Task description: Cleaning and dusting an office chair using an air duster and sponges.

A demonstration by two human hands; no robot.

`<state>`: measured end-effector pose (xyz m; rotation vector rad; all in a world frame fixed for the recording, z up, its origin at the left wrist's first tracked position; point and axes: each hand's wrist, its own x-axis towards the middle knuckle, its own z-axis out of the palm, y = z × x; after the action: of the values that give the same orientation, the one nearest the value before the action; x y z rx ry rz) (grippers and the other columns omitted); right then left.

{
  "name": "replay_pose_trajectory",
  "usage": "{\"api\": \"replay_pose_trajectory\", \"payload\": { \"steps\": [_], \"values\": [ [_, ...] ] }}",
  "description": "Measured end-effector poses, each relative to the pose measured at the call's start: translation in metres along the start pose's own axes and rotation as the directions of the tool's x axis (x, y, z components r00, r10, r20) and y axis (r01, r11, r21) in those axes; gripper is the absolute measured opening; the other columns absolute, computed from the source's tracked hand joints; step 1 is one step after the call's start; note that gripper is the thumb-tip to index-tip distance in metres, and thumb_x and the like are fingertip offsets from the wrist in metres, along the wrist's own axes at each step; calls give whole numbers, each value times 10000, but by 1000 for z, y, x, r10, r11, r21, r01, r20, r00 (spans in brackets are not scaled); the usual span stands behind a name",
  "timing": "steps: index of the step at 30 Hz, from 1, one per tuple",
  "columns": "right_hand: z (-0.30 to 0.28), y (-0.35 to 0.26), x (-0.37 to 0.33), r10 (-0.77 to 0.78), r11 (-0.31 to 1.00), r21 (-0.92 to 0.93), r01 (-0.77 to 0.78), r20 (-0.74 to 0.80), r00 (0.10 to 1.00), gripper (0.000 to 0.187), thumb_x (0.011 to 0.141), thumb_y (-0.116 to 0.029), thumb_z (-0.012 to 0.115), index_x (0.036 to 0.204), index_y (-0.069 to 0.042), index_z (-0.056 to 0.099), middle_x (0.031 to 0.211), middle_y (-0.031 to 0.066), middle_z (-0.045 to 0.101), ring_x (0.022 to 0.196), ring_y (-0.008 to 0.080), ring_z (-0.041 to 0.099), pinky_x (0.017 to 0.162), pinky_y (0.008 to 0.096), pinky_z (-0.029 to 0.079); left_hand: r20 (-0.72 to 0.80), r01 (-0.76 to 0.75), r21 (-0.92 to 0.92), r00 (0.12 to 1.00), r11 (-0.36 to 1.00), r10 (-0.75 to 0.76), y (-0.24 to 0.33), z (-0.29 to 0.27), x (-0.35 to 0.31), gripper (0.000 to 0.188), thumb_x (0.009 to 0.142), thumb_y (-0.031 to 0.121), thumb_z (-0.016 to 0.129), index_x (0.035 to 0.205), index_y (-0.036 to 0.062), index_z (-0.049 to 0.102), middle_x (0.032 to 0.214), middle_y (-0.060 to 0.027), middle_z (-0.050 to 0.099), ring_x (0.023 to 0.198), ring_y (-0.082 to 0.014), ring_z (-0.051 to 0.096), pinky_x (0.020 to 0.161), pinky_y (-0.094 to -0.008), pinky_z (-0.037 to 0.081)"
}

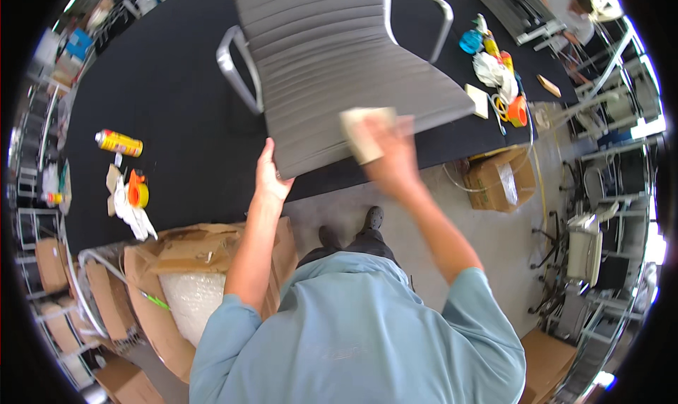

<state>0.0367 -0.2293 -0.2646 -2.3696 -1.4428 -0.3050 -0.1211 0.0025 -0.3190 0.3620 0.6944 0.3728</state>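
Observation:
A grey ribbed office chair (332,72) with metal armrests rests on a black-covered table (176,58). My left hand (270,176) grips the seat's near left corner, thumb up along the side and the other fingers partly hidden at the edge. In my right hand (393,153) is a cream sponge (366,130), held against or just over the seat's front edge; hand and sponge are smeared by motion, so contact is hard to judge.
Right of the chair lie another cream sponge (477,101), a blue spray bottle (471,41), white cloth (494,73) and an orange tape dispenser (518,111). At left are a yellow can (119,143) and another tape dispenser (138,190). Cardboard boxes (500,181) stand below. Far right, another person (575,22) sits.

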Motion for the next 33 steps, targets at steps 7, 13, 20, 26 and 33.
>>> {"api": "replay_pose_trajectory", "payload": {
  "steps": [7,13,20,26,33],
  "values": [
    [11,18,-8,58,998,-9,-59,-120,991,736,788,-87,714,1485,-54,481,1516,138,511,1467,354,393,1245,605,94,-7,-10,-78,1000,997,10,-12,5,-2,476,988,488,622,1249,90,644,1173,-49,702,1098,-198,664,943,-385,536],
    [20,-113,39,-436,816,431,385,22,900,664,737,-65,754,1382,-92,599,1421,93,605,1401,300,489,1250,578,201,104,104,-110,990,988,-93,-9,-10,-27,800,1028,694,262,1365,36,569,1349,-139,632,1254,-313,603,1081,-459,466],
    [73,-95,161,-345,898,376,230,276,897,275,907,-254,617,1115,-108,724,1132,136,708,1099,369,653,1090,494,443,-44,43,-38,998,998,-45,-39,-50,-35,727,1018,669,386,1392,71,562,1121,-53,623,999,-213,621,904,-423,494],
    [105,-109,180,-417,907,229,353,382,824,225,898,-235,620,991,-54,716,1064,147,712,1058,381,653,1096,472,460,-112,-48,-75,993,996,39,-34,-106,-64,626,1011,623,477,1283,88,655,1005,-24,700,879,-174,662,831,-377,527],
    [-21,-90,65,-662,709,501,496,230,713,409,781,-26,675,1183,-94,699,1255,128,679,1300,334,565,1225,546,297,-191,-54,-37,980,998,46,-41,-133,-89,611,1005,611,504,1299,92,641,1000,-22,667,906,-160,631,843,-358,514]
  ]
}}
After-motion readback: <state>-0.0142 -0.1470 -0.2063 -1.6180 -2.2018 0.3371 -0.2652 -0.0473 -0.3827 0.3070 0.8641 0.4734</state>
